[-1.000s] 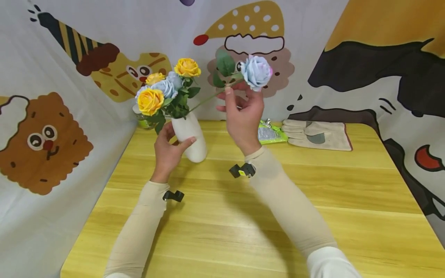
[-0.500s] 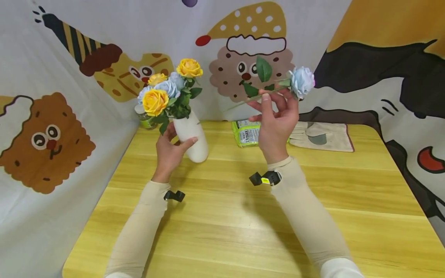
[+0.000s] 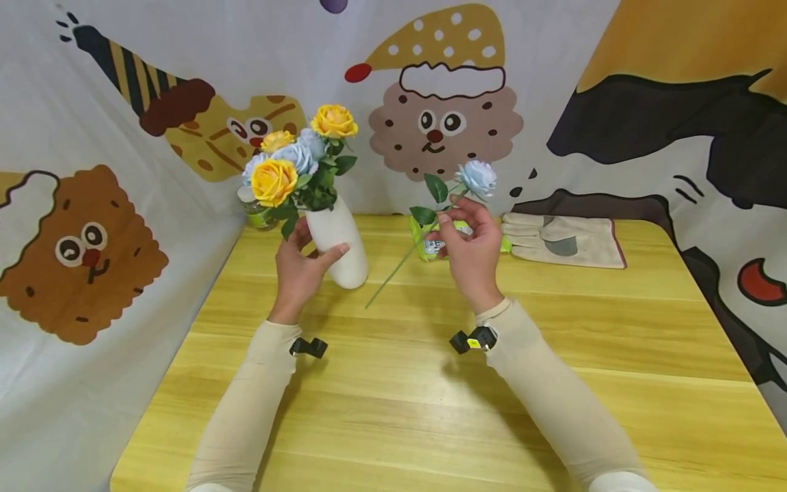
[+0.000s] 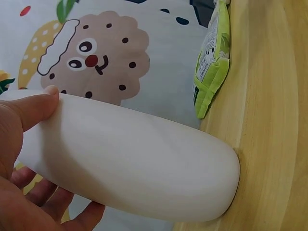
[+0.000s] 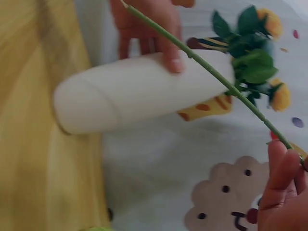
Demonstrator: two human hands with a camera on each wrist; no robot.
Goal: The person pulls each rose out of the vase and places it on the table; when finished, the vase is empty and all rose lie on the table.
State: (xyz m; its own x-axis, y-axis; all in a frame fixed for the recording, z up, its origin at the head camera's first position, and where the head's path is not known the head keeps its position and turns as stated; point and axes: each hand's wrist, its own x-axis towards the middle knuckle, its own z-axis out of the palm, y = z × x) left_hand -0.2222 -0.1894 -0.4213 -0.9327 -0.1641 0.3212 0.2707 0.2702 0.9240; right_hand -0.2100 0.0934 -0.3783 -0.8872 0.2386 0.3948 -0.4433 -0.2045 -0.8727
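My left hand [image 3: 301,270] grips a white vase [image 3: 339,239] on the table, thumb across its front and fingers behind; the left wrist view shows the vase's base [image 4: 211,178] at the wood. Yellow roses [image 3: 273,182] and pale blue roses [image 3: 296,158] with green leaves fill its mouth. To the right, my right hand [image 3: 476,249] pinches the stem of a single pale blue rose [image 3: 476,179] between thumb and fingers. That rose leans up to the right, and its bare green stem [image 5: 211,72] slants down toward the vase's foot, crossing in front of the vase in the right wrist view.
Behind my right hand lies a green and white packet [image 3: 432,247]. A pale work glove [image 3: 565,239] is beside it at the back right. Left of the vase stands a small jar with a green label [image 3: 261,215]. A printed cloth [image 3: 393,41] hangs behind the wooden table [image 3: 381,396].
My right hand drew the blue rose away from the vase to the right, then lowered it, turning the stem's free end downward. The left hand keeps its grip on the vase.
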